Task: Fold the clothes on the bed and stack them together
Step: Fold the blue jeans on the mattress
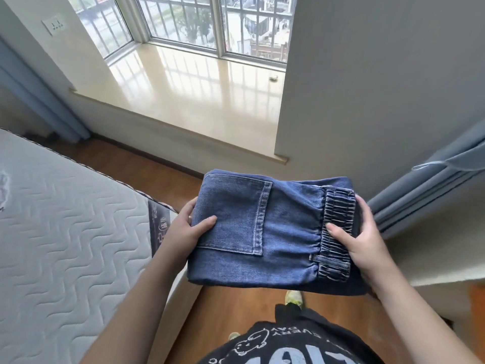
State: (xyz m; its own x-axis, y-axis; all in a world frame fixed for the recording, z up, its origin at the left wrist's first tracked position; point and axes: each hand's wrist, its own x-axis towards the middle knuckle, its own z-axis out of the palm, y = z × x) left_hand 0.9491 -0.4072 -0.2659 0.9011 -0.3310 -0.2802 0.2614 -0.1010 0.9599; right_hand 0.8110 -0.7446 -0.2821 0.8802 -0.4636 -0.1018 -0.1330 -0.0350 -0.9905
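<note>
Two bare hands hold a folded pair of dark blue denim trousers point(265, 229) in the air above a strip of brown wooden floor point(231, 306), which runs between the white quilted mattress point(65, 232) on the left and the pale wall on the right. The mattress's corner lies just beside the left wrist; grey-blue curtain folds point(425, 190) hang near the right hand. Ahead, a glossy cream window sill point(189, 93) juts out below a barred window. The left hand point(187, 231) grips the bundle's left edge, thumb on top, fingers beneath. The right hand point(359, 237) clasps the gathered elastic waistband point(336, 232), thumb pressed on its ridges, fingers curled round the edge. A stitched patch pocket lies uppermost.
</note>
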